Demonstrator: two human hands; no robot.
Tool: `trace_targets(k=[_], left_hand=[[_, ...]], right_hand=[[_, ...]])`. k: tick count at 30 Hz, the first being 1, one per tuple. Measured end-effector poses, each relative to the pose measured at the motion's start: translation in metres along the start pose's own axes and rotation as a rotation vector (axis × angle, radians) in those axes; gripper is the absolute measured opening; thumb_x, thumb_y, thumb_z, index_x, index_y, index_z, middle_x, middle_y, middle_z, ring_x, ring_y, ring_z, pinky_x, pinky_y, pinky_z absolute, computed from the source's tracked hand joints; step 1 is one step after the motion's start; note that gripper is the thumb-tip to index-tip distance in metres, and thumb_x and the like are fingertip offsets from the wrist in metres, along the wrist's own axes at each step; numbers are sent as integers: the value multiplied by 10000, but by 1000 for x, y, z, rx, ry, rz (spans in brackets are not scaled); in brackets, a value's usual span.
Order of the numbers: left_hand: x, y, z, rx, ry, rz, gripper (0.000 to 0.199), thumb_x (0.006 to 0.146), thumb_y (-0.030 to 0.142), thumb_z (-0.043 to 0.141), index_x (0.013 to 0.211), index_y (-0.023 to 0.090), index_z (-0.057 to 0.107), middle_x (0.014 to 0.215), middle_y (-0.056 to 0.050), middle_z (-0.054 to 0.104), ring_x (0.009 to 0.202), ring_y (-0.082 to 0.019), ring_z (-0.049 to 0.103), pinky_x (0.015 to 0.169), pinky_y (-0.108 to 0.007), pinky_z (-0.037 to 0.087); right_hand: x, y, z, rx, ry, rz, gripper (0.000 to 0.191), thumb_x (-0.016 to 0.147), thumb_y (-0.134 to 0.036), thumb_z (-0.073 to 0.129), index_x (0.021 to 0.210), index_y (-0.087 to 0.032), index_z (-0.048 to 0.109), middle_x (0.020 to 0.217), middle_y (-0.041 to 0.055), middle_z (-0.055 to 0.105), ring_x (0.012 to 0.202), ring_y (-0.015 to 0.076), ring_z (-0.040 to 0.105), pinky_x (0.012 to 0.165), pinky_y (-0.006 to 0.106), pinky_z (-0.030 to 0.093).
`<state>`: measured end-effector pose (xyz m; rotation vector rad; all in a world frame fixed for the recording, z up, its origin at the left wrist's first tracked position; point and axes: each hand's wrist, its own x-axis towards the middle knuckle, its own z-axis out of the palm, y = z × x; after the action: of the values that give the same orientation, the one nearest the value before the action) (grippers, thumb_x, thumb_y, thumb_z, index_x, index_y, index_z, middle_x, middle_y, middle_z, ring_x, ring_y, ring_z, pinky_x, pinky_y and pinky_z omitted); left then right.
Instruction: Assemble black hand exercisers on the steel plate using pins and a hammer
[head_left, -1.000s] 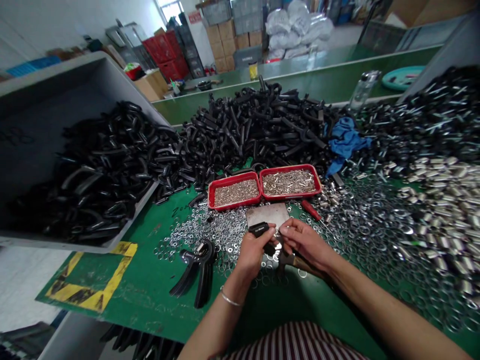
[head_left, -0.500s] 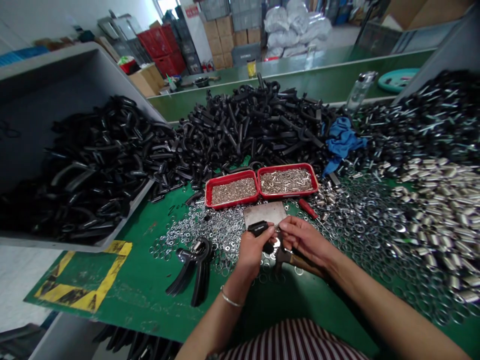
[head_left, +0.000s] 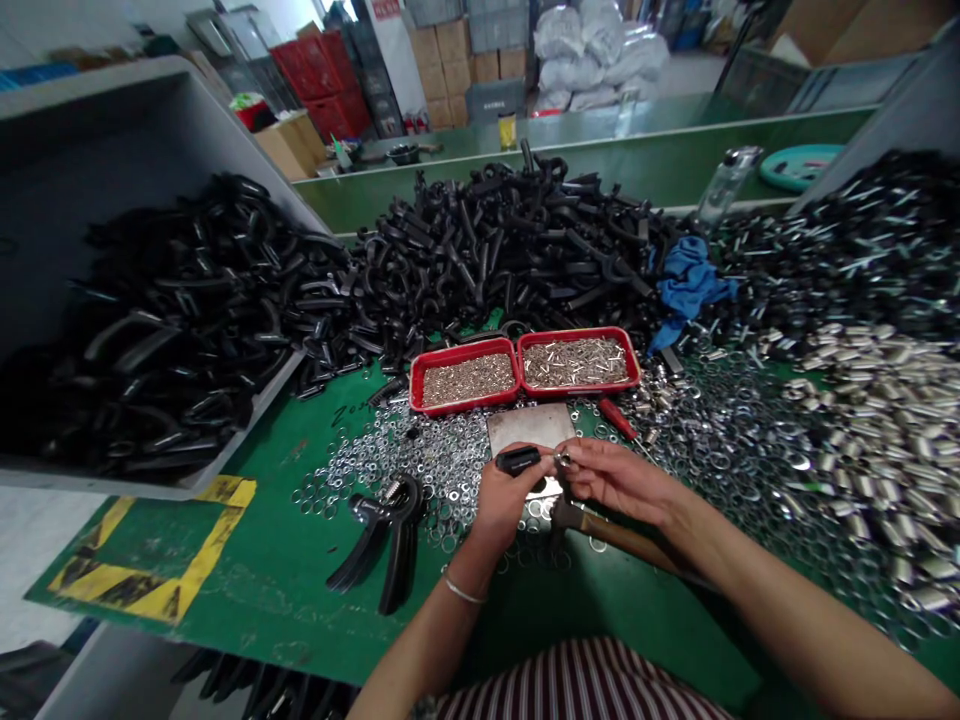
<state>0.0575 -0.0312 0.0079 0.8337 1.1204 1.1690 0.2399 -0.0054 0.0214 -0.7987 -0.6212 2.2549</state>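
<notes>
My left hand [head_left: 504, 492] is closed around a black plastic handle [head_left: 517, 460], held just above a flat metal plate [head_left: 525, 427]. At the handle's right end my right hand [head_left: 611, 478] pinches a small shiny metal piece [head_left: 562, 457]; its exact kind is too small to tell. Below the right hand a hammer [head_left: 619, 532] with a wooden handle lies on the green table. To the left of my hands rests an assembled spring hand gripper [head_left: 386, 535] with black handles and a coil spring.
Two red trays [head_left: 463, 409] of small metal pins and bits stand behind the plate. Washers [head_left: 405, 450] and rings [head_left: 727, 450] are scattered around. A heap of black handles [head_left: 487, 240], a blue cloth [head_left: 688, 285], a red-handled screwdriver [head_left: 616, 419] and piled springs [head_left: 877, 430] surround the work area.
The small metal piece in my right hand shows more clearly at the handle's end. Both hands stay almost in place; the view has shifted slightly.
</notes>
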Motion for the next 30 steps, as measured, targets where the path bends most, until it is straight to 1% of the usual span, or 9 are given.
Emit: trace_targets(k=[3, 7, 9, 11, 13, 15, 21, 25, 30], left_hand=[[2, 3, 3, 41, 55, 23, 246, 759, 347, 811, 903, 159, 745, 745, -26, 728, 697, -134, 666, 663, -226, 503], [3, 12, -3, 89, -42, 79, 232, 763, 345, 806, 883, 157, 742, 804, -37, 727, 735, -145, 666, 691, -240, 513], [4, 17, -10, 124, -110, 76, 220, 777, 344, 788, 874, 154, 735, 829, -43, 717, 729, -143, 653, 695, -249, 515], [5, 22, -18, 161, -148, 46, 218, 784, 315, 769, 927, 157, 722, 865, -47, 709, 719, -135, 636, 674, -241, 505], [5, 25, -24, 176, -152, 13, 332, 747, 240, 772, 1062, 178, 685, 968, -51, 700, 737, -125, 629, 656, -223, 492], [7, 28, -27, 140, -132, -3, 503, 715, 181, 753, 1196, 217, 610, 1062, -43, 669, 701, -99, 607, 613, -205, 471], [15, 25, -17, 192, 2, -12, 530, 764, 186, 640, 1260, 229, 458, 795, 30, 607, 549, -89, 565, 539, -204, 449], [21, 18, -5, 178, -39, -54, 446, 773, 215, 632, 1174, 228, 436, 587, 90, 530, 436, -83, 483, 459, -177, 367], [16, 11, 7, 3, -66, -123, 474, 739, 276, 724, 1102, 238, 420, 638, 91, 546, 422, -61, 448, 420, -166, 328]], right_hand=[[4, 4, 3, -19, 87, -107, 209, 840, -296, 790, 932, -149, 673, 732, -29, 539, 619, 63, 481, 617, 213, 504], [7, 3, 7, -84, 85, -104, 255, 840, -359, 781, 953, -170, 651, 714, -39, 535, 602, 70, 494, 603, 226, 476], [6, -4, 7, -278, 113, -158, 261, 852, -383, 760, 994, -196, 645, 718, -35, 559, 626, 98, 544, 628, 256, 474], [3, -13, 7, -585, 190, -300, 233, 858, -372, 748, 1013, -225, 655, 775, -15, 608, 693, 132, 588, 672, 288, 472], [1, -23, 5, -854, 253, -429, 190, 856, -344, 744, 1002, -242, 678, 881, 13, 658, 771, 159, 607, 714, 308, 468], [-1, -31, 3, -975, 273, -482, 162, 862, -331, 728, 999, -253, 691, 957, 30, 687, 819, 179, 620, 750, 328, 474], [2, -26, 5, -829, 325, -405, 245, 864, -381, 718, 1055, -249, 639, 884, 36, 715, 802, 216, 687, 788, 394, 528], [6, -8, 22, -642, 396, -444, 261, 845, -438, 732, 984, -257, 605, 905, 43, 704, 821, 220, 691, 799, 396, 543], [8, 6, 33, -613, 477, -512, 245, 860, -427, 717, 1005, -256, 616, 924, 20, 675, 843, 188, 647, 806, 334, 507]])
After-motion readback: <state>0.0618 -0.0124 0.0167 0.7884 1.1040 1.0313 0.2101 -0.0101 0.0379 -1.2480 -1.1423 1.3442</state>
